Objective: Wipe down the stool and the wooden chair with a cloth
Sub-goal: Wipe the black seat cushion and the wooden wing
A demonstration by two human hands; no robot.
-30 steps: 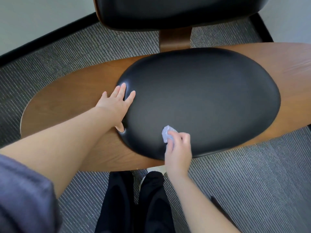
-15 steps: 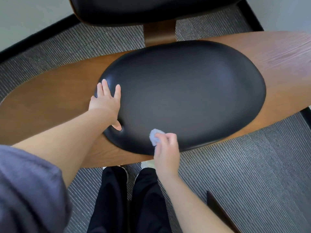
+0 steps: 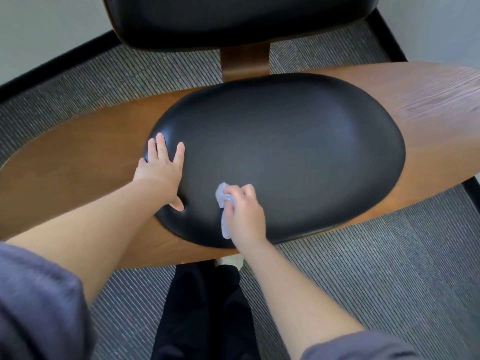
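Wooden chair point(image 3: 78, 178): fills mid-view; wood shell spans L to R, long axis across the view; stands on carpet floor point(image 3: 389, 268)
Seat pad point(image 3: 298, 157): black oval centred on shell; long axis same as shell, L to R; most of its surface lies R of the cloth and further from the person
Backrest point(image 3: 233, 19): black, top of view, behind pad; partly out of view
L hand point(image 3: 162, 167): fingers spread flat, palm pressed on pad's L end; thumb at the rim; holds nothing; judged a brace
R hand point(image 3: 244, 214): on pad's near-front part, just R of L hand; fingers curled, pinching the cloth down on the pad; judged mid-wipe, pad approx. one quarter covered at most; next stroke wants travel R along the long axis; R hand nearer that span; L hand bars the way L
Cloth point(image 3: 221, 196): small pale-blue wad; touching pad at front-L quarter; one end pokes past the fingertips, a tail trails toward the wrist
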